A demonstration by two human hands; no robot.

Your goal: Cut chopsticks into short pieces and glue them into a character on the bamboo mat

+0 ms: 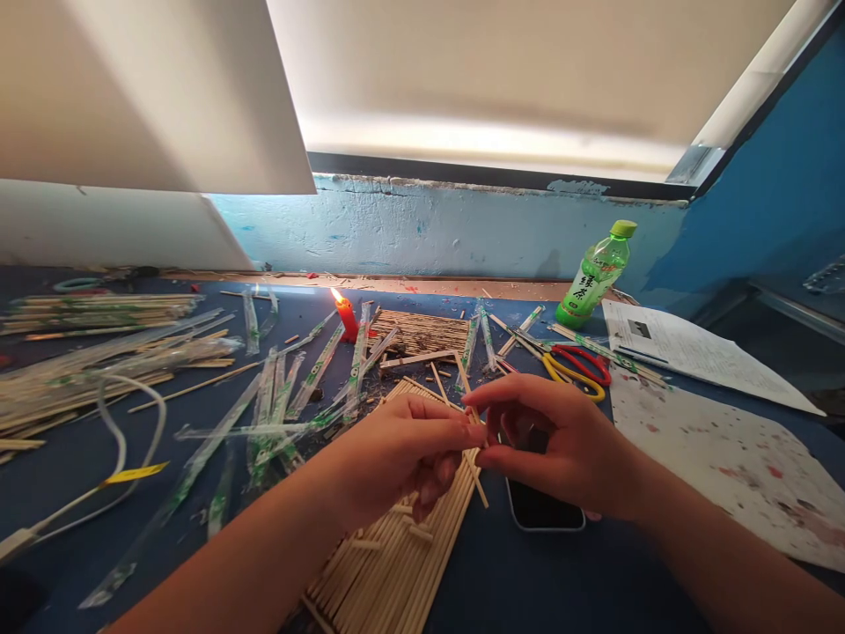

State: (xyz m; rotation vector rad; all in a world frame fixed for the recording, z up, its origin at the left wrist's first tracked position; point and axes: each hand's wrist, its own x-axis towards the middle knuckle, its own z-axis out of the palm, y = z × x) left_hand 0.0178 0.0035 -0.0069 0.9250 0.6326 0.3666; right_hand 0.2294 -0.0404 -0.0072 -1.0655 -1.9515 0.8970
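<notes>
Lying nearest, a flat panel of smooth, round, pale wooden sticks point(415, 590), set side by side on a dark blue tabletop point(502, 590), runs beneath the person's 2 bare hands. Short, blunt-cut wooden pegs point(366, 544) sit loose on it and could roll off if a wrist brushes them. Just above, the left hand point(419, 449) is curled, thumb and forefinger pinched tight on slender, straight wooden sticks point(480, 487) that appear to cross. The right hand point(561, 440) meets them from the other side, its forefinger and thumb tips a little apart along the wood, holding lightly. Whether these sticks are joined cannot be told; uneven pressure or a twist could skew them. A glossy black phone point(547, 509) lies beneath the right hand, where anything dropped might strike it.

Beyond, crinkled, clear plastic wrappers with green print point(268, 414) spread near a lit, red wax candle point(347, 319). Its bare flame poses the gravest risk: a knock could tip it onto thin film and dry wood. Behind the hands rests a second stick panel, ribbed and flecked with dark crumbs point(422, 332). To the right are metal scissors with looped yellow handles point(574, 379) and, farther off, a translucent green plastic bottle point(594, 277), before a rough, pale blue wall point(409, 224).
</notes>
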